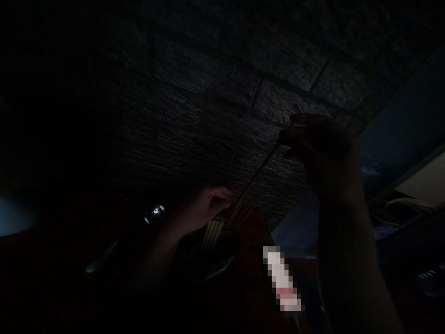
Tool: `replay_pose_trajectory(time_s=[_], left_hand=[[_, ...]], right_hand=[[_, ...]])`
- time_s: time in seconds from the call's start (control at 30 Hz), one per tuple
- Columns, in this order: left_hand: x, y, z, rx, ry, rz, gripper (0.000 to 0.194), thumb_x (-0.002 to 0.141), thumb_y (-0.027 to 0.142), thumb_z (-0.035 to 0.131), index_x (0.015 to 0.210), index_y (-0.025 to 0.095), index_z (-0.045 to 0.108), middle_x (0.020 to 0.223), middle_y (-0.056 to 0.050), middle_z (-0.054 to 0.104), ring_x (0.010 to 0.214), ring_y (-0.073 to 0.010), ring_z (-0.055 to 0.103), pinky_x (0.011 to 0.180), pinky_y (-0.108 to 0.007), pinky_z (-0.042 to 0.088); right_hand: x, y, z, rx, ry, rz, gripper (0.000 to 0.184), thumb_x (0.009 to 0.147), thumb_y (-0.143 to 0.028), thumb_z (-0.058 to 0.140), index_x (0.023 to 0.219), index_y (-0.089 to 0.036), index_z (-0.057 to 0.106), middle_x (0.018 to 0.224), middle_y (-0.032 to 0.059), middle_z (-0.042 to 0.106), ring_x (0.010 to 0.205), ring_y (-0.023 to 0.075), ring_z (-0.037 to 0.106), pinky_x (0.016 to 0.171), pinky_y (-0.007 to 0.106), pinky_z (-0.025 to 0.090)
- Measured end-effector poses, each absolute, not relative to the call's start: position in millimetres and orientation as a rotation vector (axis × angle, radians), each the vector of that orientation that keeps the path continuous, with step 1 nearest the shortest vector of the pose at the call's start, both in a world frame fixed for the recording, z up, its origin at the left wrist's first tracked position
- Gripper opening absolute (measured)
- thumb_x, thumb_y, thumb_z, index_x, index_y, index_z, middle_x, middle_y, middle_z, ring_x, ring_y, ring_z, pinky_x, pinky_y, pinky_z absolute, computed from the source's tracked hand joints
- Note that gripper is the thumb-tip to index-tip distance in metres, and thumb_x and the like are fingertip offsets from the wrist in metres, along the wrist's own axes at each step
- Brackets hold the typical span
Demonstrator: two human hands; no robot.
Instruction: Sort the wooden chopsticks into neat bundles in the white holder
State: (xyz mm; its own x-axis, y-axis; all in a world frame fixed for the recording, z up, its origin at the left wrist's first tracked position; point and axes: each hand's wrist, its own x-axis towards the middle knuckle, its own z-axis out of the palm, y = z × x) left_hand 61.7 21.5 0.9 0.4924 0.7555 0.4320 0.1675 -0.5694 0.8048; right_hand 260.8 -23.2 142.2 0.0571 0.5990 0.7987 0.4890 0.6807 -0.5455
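Note:
The scene is very dark. My right hand (313, 139) is raised at the right and pinches the top end of a thin stick (259, 171) that slants down to the left. The stick's lower end meets a bundle of several thin sticks (215, 229) standing in a dark holder (208, 255). My left hand (208, 204), with red nails, has its fingers curled just above the bundle's tops. What the left fingers grip I cannot make out.
A dark wall of stone-like blocks (208, 93) fills the background. A small shiny round object (155, 212) glints left of the left hand. A pale blurred strip (283, 278) lies at bottom centre. Lighter surfaces (424, 181) show at far right.

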Motion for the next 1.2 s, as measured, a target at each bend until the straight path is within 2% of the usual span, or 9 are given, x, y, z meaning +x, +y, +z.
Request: replay_pose_trajectory(time_s=[0.2,0.5,0.87,1.03,1.2], left_hand=[[64,24,-1,2.045,0.745,1.049,0.017,0.086,0.017,0.060,0.099,0.015,0.070,0.103,-0.006,0.076,0.096,-0.0169,0.072,0.089,-0.033,0.055],[70,23,-2,2.033,0.708,1.043,0.015,0.084,0.017,0.062,0.096,0.017,0.070,0.100,-0.005,0.076,0.093,-0.0169,0.072,0.086,-0.032,0.056],[76,21,-4,2.072,0.685,1.060,0.015,0.085,0.018,0.062,0.097,0.018,0.071,0.100,-0.004,0.077,0.093,-0.0174,0.072,0.086,-0.032,0.055],[79,20,-4,2.051,0.688,1.048,0.015,0.083,0.013,0.063,0.094,0.018,0.071,0.097,-0.003,0.077,0.091,-0.0168,0.072,0.086,-0.031,0.055],[82,22,-6,2.048,0.711,1.023,0.014,0.083,0.012,0.063,0.094,0.016,0.070,0.098,-0.006,0.076,0.092,-0.0172,0.072,0.087,-0.032,0.055]], right_hand=[[260,-18,123,-0.983,-1.700,0.225,0.021,0.081,-0.021,0.071,0.102,-0.021,0.068,0.088,0.0022,0.073,0.081,0.0165,0.070,0.063,0.026,0.055],[268,-13,90,-1.051,-1.692,0.437,0.031,0.078,-0.032,0.075,0.105,-0.019,0.066,0.088,0.0034,0.074,0.081,0.0160,0.069,0.069,0.027,0.055],[274,-16,98,-1.026,-1.658,0.261,0.021,0.080,-0.027,0.072,0.099,-0.021,0.067,0.088,0.0022,0.072,0.080,0.0173,0.070,0.065,0.028,0.057],[276,-16,97,-0.999,-1.627,0.287,0.023,0.080,-0.026,0.073,0.102,-0.023,0.067,0.087,0.0010,0.073,0.082,0.0174,0.070,0.067,0.029,0.057],[277,-17,91,-1.022,-1.682,0.380,0.024,0.080,-0.025,0.073,0.103,-0.022,0.067,0.090,0.0021,0.075,0.087,0.0183,0.072,0.078,0.032,0.058]])
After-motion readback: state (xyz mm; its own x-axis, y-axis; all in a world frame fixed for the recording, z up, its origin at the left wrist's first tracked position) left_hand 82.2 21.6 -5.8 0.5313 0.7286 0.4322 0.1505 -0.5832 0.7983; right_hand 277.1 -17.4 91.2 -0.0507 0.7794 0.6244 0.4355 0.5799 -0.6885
